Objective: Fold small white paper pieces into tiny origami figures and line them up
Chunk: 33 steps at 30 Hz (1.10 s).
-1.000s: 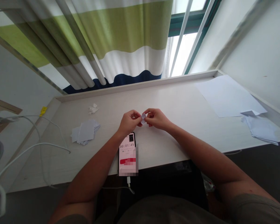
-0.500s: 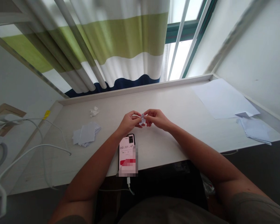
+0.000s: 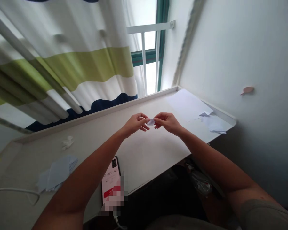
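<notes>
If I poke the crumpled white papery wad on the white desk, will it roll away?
The papery wad looks loosely bunched, so it's probably light and squashy. Its lumpy outline suggests it might slide instead of rolling smoothly.

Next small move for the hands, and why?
I'd probably press gently along the right edge of the small piece of paper with the right hand, letting the left hand steady it. Both pinch it from opposite sides, so one can act as the anchor. Its folds are too small to read, so a light press seems safer.
</notes>
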Motion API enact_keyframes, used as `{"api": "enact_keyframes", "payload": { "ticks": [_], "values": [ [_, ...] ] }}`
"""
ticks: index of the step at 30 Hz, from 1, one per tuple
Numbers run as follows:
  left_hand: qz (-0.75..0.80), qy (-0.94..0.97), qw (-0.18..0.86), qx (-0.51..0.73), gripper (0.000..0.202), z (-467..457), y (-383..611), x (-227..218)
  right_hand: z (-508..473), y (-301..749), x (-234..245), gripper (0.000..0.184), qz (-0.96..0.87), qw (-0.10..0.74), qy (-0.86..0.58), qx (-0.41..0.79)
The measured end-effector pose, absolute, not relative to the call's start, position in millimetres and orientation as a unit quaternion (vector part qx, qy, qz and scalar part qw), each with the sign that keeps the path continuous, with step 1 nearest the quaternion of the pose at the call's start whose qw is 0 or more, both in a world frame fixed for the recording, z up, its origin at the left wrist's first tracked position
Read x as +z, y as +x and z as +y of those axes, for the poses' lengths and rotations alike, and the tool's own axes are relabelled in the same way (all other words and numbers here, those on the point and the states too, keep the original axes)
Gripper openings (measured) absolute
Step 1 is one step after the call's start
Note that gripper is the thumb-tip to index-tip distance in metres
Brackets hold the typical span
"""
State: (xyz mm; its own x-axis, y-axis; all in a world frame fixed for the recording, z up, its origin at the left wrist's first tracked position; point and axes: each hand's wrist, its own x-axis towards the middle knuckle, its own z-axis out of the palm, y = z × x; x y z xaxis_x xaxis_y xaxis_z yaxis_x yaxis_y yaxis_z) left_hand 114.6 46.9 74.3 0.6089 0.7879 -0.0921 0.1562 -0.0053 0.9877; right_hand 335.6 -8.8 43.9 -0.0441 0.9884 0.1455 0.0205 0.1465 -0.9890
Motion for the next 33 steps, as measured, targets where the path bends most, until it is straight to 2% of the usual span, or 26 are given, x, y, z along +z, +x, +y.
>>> {"api": "enact_keyframes", "payload": {
  "ticks": [5, 9, 13, 16, 25, 33],
  "values": [
    [0.316, 0.726, 0.561, 0.24, 0.029, 72.9, 185.0, 62.6, -16.1, 395.4, 37.6, 0.029, -0.487, 0.53, -0.552, 0.421],
    [0.327, 0.729, 0.56, 0.219, 0.021, 94.6, 231.1, 50.6, -0.3, 430.8, 39.6, 0.013, -0.494, 0.504, -0.597, 0.382],
    [0.349, 0.746, 0.524, 0.217, 0.026, 121.4, 259.4, 42.1, 34.8, 458.6, 43.0, 0.012, -0.51, 0.458, -0.624, 0.375],
    [0.36, 0.754, 0.499, 0.23, 0.023, 145.9, 276.8, 35.4, 65.8, 477.3, 42.6, 0.014, -0.509, 0.434, -0.653, 0.354],
    [0.381, 0.745, 0.483, 0.258, 0.021, 210.4, 329.3, 13.1, 140.2, 519.5, 22.2, 0.026, -0.476, 0.43, -0.693, 0.327],
    [0.406, 0.741, 0.482, 0.232, 0.027, 215.4, 286.5, 22.6, 151.0, 521.3, 24.5, 0.016, -0.47, 0.415, -0.738, 0.248]
  ]
}}
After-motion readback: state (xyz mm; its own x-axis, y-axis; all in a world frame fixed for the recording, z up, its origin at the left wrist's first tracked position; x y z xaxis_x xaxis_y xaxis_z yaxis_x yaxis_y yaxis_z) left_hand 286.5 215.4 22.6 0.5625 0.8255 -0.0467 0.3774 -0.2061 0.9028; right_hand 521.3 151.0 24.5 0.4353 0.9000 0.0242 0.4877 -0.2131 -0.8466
